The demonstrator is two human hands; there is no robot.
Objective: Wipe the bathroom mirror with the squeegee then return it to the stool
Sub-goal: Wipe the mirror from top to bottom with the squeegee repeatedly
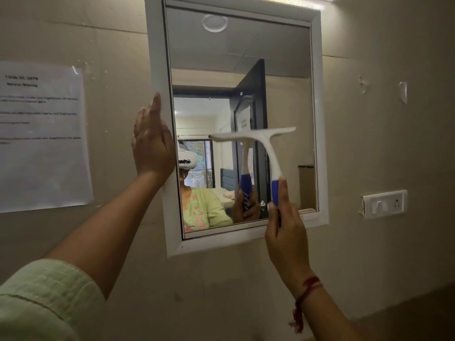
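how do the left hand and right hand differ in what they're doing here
The left hand lies open and flat against the mirror frame, holding nothing; the right hand is closed on the blue grip of the squeegee. The left hand sits higher, at the frame's left side; the right is lower, near the bottom edge. Only the right wrist wears a red thread. Both reach up toward the mirror.

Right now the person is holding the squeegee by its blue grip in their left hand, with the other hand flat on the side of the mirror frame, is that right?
Not quite. The head view shows the squeegee held by its blue grip in the right hand. It is the left hand that lies flat on the side of the mirror frame.
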